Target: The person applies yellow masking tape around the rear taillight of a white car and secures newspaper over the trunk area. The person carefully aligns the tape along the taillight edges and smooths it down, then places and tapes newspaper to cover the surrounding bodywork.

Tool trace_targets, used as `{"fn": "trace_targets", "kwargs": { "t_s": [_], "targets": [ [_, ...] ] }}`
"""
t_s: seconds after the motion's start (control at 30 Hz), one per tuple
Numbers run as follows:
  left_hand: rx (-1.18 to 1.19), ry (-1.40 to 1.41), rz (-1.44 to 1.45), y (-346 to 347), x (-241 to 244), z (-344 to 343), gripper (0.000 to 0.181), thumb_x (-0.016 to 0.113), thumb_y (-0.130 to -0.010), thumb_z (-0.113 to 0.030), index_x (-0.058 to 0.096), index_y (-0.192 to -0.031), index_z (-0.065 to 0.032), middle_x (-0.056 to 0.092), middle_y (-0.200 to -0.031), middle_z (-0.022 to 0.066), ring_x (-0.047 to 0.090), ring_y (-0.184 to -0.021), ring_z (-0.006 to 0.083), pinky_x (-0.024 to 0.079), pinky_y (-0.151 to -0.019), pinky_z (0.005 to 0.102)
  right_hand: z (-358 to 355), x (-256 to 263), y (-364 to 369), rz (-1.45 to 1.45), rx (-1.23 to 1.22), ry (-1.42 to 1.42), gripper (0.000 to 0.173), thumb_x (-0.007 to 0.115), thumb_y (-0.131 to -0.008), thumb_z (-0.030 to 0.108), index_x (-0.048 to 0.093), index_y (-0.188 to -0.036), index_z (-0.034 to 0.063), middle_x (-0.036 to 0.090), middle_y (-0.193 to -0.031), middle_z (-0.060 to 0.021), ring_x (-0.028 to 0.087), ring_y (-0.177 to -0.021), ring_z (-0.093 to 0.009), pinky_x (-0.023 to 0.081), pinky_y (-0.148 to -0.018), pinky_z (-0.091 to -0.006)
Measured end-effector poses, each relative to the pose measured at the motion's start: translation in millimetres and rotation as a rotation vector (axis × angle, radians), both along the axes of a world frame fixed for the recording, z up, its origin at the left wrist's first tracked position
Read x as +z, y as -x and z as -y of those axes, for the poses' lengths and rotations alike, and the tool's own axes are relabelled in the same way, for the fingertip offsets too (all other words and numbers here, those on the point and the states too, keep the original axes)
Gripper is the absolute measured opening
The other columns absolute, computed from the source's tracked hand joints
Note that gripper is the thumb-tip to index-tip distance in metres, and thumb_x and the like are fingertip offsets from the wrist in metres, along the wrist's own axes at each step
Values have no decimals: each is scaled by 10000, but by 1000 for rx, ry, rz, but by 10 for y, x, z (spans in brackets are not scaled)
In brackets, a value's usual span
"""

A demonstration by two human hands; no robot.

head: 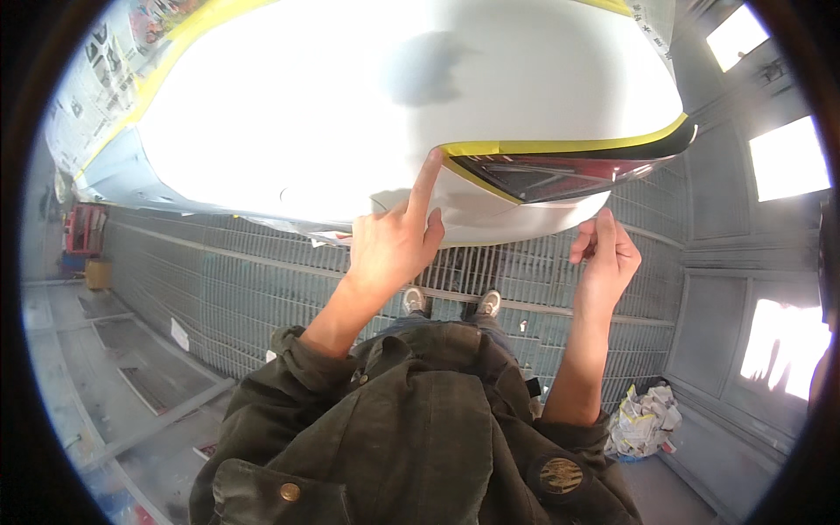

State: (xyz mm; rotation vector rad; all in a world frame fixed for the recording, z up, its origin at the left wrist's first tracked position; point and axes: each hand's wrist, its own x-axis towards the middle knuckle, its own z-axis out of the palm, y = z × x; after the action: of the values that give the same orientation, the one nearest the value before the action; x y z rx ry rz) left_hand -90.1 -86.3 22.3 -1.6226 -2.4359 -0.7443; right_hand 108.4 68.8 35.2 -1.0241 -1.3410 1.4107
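Note:
A white car body panel (275,111) spreads out before me, with a red and dark car lamp (577,172) set in its near right side. Yellow masking tape (558,146) runs along the lamp's upper edge and down its left slanting edge. My left hand (397,243) has its index finger stretched out, the tip touching the tape's left corner. Its thumb stands apart and nothing shows in the hand. Beside the panel's lower right edge is my right hand (607,252), thumb and fingers brought together. Whether something thin is pinched there I cannot tell.
Masking newspaper (98,85) borders the panel at upper left. Below lies a metal grate floor (262,275). Crumpled paper and tape (643,420) sit by the right wall. At far left stand a red rack (85,228) and a cardboard box (98,273).

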Motion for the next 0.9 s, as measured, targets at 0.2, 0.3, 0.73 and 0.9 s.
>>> {"fn": "trace_targets", "kwargs": {
  "t_s": [0.2, 0.3, 0.73, 0.9],
  "targets": [
    [42, 13, 155, -259, -190, 79, 896, 688, -882, -124, 184, -1603, 49, 696, -639, 76, 701, -522, 229, 574, -530, 328, -74, -99, -89, -33, 89, 39, 402, 604, -1055, 274, 690, -774, -1, 577, -587, -20, 514, -488, -79, 368, -465, -220],
    [155, -99, 197, -298, -182, -18, 854, 674, -874, -123, 242, -1587, 60, 695, -648, 66, 688, -523, 261, 562, -531, 395, -116, -100, -121, -50, 107, 68, 413, 603, -1056, 273, 677, -749, 9, 568, -582, -6, 501, -488, -66, 340, -461, -215],
    [218, -164, 26, -546, -278, -457, 949, 685, -893, -112, 77, -1580, 131, 729, -714, 85, 716, -554, 243, 564, -520, 329, -446, -71, -393, -20, 233, 88, 433, 572, -1065, 242, 626, -681, 50, 547, -576, 25, 475, -486, -45, 309, -458, -219],
    [270, -116, 17, -750, -213, -649, 904, 683, -883, -98, 148, -1572, 142, 698, -666, 63, 691, -531, 222, 559, -526, 321, -573, -92, -603, 8, 312, 54, 397, 564, -1066, 235, 664, -761, 0, 553, -593, -8, 493, -485, -79, 358, -453, -226]
  ]
}}
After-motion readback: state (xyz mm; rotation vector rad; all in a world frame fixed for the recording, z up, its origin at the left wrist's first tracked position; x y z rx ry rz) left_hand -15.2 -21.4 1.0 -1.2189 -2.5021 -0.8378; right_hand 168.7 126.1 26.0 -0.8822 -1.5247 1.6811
